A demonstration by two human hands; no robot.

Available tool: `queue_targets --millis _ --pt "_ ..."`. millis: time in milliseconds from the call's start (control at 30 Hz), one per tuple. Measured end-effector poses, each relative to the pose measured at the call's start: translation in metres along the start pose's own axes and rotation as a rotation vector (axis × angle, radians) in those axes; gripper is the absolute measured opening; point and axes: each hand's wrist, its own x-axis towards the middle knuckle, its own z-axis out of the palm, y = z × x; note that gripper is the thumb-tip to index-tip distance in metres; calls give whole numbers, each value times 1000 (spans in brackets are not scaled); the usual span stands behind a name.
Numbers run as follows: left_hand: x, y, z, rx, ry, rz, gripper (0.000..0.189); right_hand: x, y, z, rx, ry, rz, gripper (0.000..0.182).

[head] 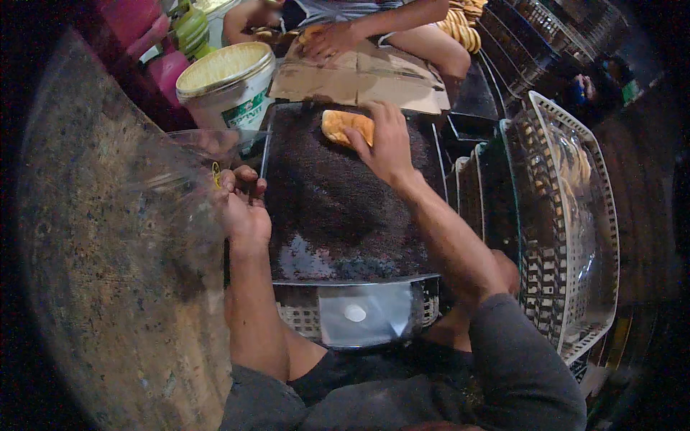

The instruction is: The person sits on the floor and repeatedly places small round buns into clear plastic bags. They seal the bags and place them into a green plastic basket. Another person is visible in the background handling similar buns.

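Observation:
My right hand (389, 141) grips a golden-brown bread roll (339, 127) at the far part of a dark baking tray (350, 199). To the left of the tray, my left hand (245, 202) holds a clear plastic bag (178, 161) by its edge, with a small yellow printed mark near my fingers. The bag looks partly spread over the wooden surface; its contents, if any, cannot be made out.
A white bucket (229, 81) with cream-coloured residue stands at the back left. Another person's hand (329, 43) rests by bread on cardboard (350, 81). A worn wooden tabletop (118, 258) lies left. White plastic crates (606, 215) with bagged bread stand right; stacked bread (458, 29) sits behind.

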Motion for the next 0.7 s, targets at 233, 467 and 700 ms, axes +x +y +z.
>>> queue_targets --millis 233,467,700 --pt "-2 13 -1 -20 -50 40 29 47 69 106 -510 -788 172 68" --pt "-12 35 -2 84 48 56 30 29 19 127 -690 -817 110 42" --pt "-13 28 -13 -41 -91 -1 35 -70 27 48 -38 -356 250 58"
